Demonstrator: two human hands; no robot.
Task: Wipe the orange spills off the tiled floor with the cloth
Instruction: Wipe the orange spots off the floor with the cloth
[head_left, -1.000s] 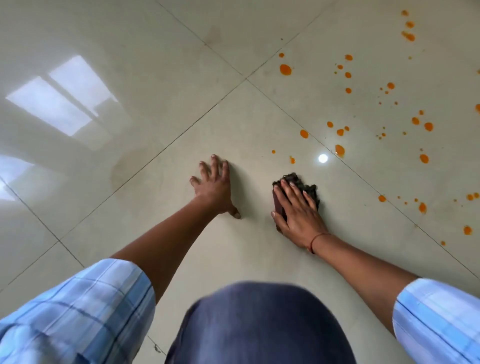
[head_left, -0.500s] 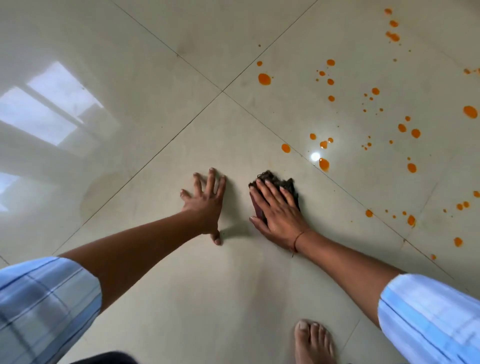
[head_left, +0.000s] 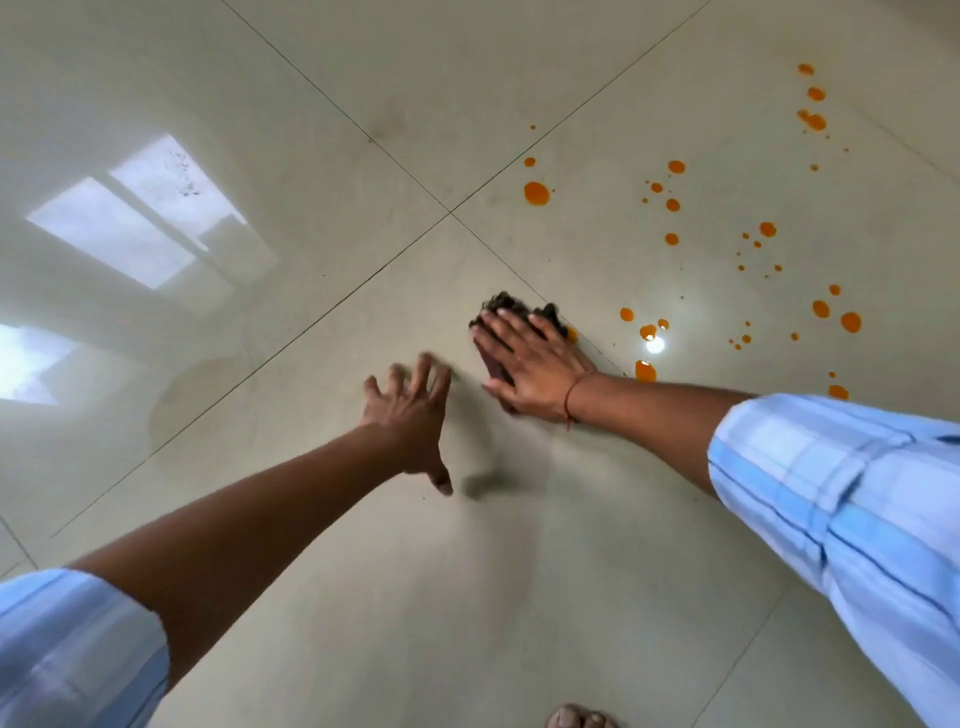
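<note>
A dark, shaggy cloth (head_left: 503, 304) lies flat on the glossy cream tiled floor (head_left: 519, 571). My right hand (head_left: 530, 364) presses it down with straight, spread fingers, mostly covering it. The cloth's right edge touches one small orange drop. Several orange spills (head_left: 536, 193) dot the tiles to the right and beyond, the nearest ones (head_left: 645, 371) just right of my wrist. My left hand (head_left: 410, 415) hovers blurred just above the floor, left of the cloth, fingers spread and holding nothing.
Dark grout lines (head_left: 450, 212) cross just beyond the cloth. Window reflections (head_left: 150, 213) shine on the tiles at the left. My bare toes (head_left: 579, 718) show at the bottom edge. Light blue checked sleeves (head_left: 841, 509) cover both upper arms.
My right hand has pushed the cloth forward and right, up to the grout line and onto an orange drop. My left hand has lifted off the floor and is moving.
</note>
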